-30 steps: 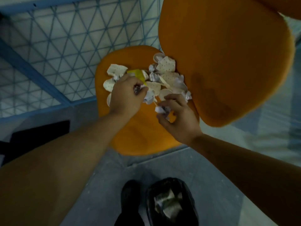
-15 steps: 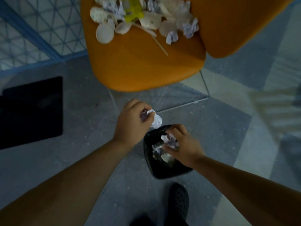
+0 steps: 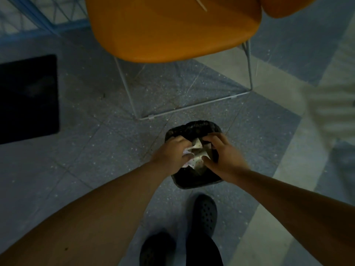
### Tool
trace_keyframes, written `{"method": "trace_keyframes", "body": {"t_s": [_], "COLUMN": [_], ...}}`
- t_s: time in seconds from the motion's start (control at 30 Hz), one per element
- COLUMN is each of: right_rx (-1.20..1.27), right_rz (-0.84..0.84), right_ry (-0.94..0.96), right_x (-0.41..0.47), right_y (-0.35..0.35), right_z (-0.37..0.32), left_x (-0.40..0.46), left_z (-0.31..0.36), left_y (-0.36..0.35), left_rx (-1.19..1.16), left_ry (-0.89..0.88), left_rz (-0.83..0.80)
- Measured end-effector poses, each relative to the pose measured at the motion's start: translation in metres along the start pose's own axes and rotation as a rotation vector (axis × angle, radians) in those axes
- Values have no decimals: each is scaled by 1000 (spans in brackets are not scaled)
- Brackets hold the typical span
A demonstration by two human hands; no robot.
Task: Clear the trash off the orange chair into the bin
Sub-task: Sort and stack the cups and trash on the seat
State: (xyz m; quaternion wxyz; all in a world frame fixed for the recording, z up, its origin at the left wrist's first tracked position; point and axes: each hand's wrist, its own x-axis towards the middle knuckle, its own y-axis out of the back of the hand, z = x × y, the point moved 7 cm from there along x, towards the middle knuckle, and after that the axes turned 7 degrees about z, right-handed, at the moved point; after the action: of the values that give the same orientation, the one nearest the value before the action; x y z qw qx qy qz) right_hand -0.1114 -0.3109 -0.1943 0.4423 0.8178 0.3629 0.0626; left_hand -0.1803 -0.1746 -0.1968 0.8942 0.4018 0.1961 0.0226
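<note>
Black and low, the bin (image 3: 194, 181) sits on the floor just before the chair (image 3: 172, 31), so trash (image 3: 196, 156) drops straight in. Both the left hand (image 3: 171, 152) and right hand (image 3: 221, 156) hover over its mouth, fingers curled round crumpled paper, seemingly about to release it.

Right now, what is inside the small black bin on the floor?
The small black bin holds crumpled dotted white paper, with the left hand and right hand over its opening. They cover whatever lies deeper.
</note>
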Motion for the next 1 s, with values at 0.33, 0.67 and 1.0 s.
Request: {"method": "trace_keyframes", "body": {"t_s": [0.33, 0.67, 1.0], "right_rx": [242, 290, 255], "right_rz": [145, 252, 340], "right_ry": [95, 307, 399], "right_x": [29, 111, 244], "right_y": [54, 181, 218], "right_z": [-68, -166, -198], "left_x": [9, 57, 165], "left_z": [49, 118, 85], "left_y": [97, 284, 400], "left_rx": [163, 192, 167], "left_ry": [-126, -171, -157], "left_rz": [226, 573, 786]}}
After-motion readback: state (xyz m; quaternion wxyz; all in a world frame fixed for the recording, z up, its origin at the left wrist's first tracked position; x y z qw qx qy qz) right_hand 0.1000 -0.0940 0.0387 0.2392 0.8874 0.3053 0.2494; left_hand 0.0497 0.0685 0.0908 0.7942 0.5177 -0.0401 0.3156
